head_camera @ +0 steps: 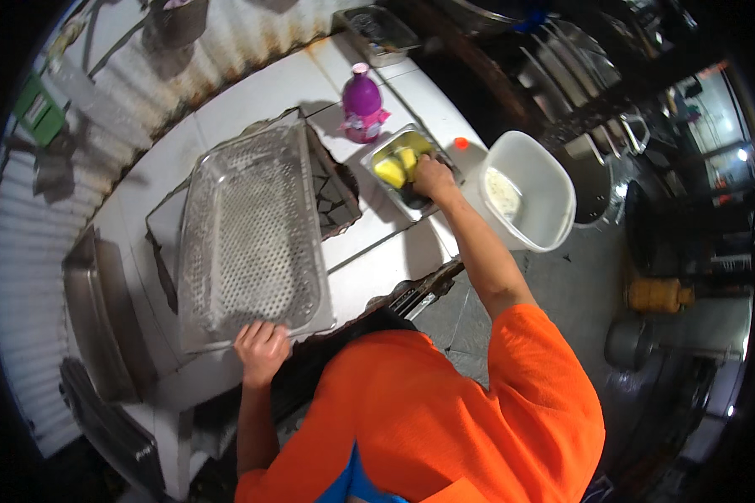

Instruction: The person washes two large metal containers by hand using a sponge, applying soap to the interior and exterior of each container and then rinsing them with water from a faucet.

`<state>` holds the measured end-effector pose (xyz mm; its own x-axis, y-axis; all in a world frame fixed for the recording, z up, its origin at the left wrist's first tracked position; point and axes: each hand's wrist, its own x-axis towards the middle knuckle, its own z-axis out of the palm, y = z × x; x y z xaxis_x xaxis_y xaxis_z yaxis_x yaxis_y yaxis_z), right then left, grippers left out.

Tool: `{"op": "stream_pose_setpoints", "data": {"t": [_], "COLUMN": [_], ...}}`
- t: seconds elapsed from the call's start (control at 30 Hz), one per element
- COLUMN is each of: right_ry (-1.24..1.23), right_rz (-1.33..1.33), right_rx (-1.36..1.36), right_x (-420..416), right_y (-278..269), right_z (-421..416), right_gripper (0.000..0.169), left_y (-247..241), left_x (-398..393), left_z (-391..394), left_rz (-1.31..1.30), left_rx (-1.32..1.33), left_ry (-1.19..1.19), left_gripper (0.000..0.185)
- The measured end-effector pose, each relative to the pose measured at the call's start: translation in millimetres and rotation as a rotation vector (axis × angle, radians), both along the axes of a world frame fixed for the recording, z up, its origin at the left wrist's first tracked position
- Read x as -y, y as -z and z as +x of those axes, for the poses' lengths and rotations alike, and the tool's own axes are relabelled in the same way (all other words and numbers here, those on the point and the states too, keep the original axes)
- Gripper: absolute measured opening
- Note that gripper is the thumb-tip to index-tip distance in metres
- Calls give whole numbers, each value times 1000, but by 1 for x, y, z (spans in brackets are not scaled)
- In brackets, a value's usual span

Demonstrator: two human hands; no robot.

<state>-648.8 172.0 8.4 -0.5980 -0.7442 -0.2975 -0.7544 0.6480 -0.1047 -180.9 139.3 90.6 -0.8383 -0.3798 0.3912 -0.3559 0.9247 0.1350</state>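
A large perforated steel pan [245, 232] lies over a rough-edged opening in the white tiled counter. My left hand [263, 349] grips its near rim, fingers curled over the edge. Further right, my right hand [434, 176] reaches into a small steel pan [420, 212]. Yellow sponge pieces [390, 171] lie in that pan beside my fingers, along with something dark. My right fingertips are hidden, so what they hold is unclear. Behind the small pan stands a purple plastic bottle [362, 104] without a cap.
A white plastic tub [528, 192] with whitish residue stands right of my right forearm. An orange cap [461, 143] lies near it. At left a deep steel pan [94, 314] leans on its side. Another steel container [377, 38] sits at the back, against the corrugated wall [226, 56].
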Motion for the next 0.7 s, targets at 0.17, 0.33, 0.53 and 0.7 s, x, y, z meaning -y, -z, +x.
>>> {"op": "stream_pose_setpoints", "data": {"t": [0.17, 0.33, 0.53, 0.7], "right_ry": [-58, 42, 48, 86], "right_rz": [28, -2, -49, -40], "right_rx": [21, 81, 26, -80], "right_x": [4, 10, 8, 3], "right_y": [52, 18, -5, -19], "right_z": [-23, -10, -1, 14], "right_gripper": [41, 46, 46, 42], "left_y": [19, -37, -123, -128], "left_x": [-8, 29, 127, 137], "left_z": [-10, -5, 8, 8], "left_rz": [41, -254, -452, -499], "left_rx": [-22, -43, -346, -444], "left_ry": [-3, -52, -346, -291], "left_gripper": [14, 26, 22, 9]}}
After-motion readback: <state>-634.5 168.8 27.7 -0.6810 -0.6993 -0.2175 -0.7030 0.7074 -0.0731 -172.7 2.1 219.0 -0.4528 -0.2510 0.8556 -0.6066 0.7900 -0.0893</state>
